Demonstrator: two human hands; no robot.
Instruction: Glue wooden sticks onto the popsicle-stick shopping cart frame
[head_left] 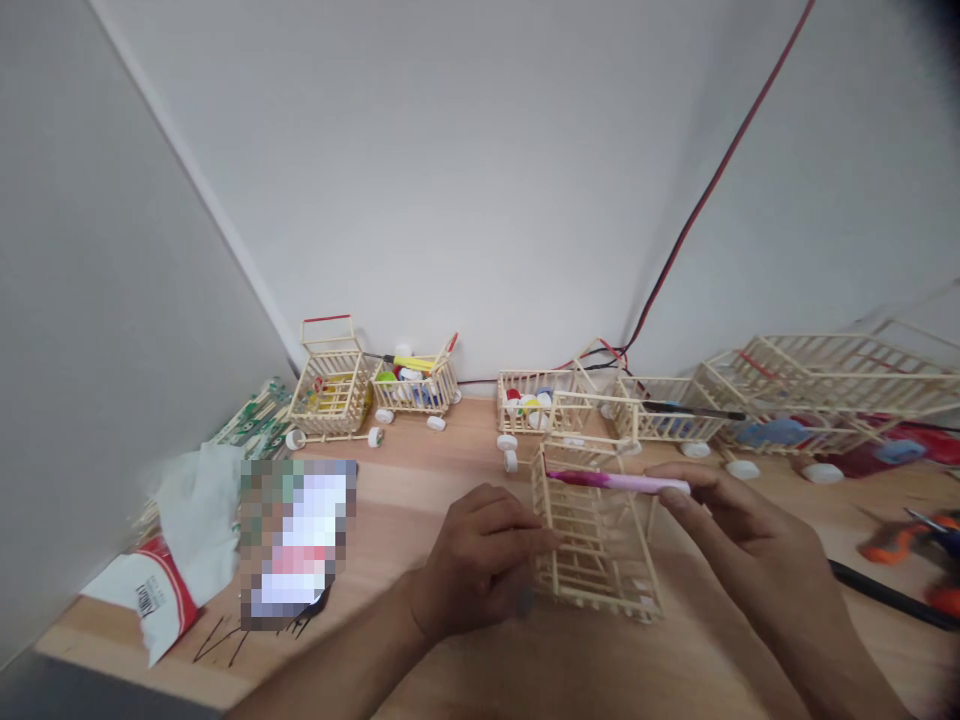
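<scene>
A small model shopping cart [579,555] made of thin pale sticks stands tilted in front of me on the wooden table. At its left side, my left hand [487,560] is closed, fingertips on the sticks. My right hand [739,540] pinches a slim pink pen [630,483] by its pale end. The pen lies across the top of the cart, its dark magenta end at the upper left corner. Whether that tip touches the stick I cannot tell for certain. A white wheel [511,461] shows at the cart's far left.
Along the wall stand similar carts, including one with a red handle [328,378], one bearing a yellow cutter [411,363] and one with bottle caps [534,402]. A blurred phone [304,545], torn packaging [169,600] and stick bundles [259,415] lie left. Orange-handled tools [896,545] lie right.
</scene>
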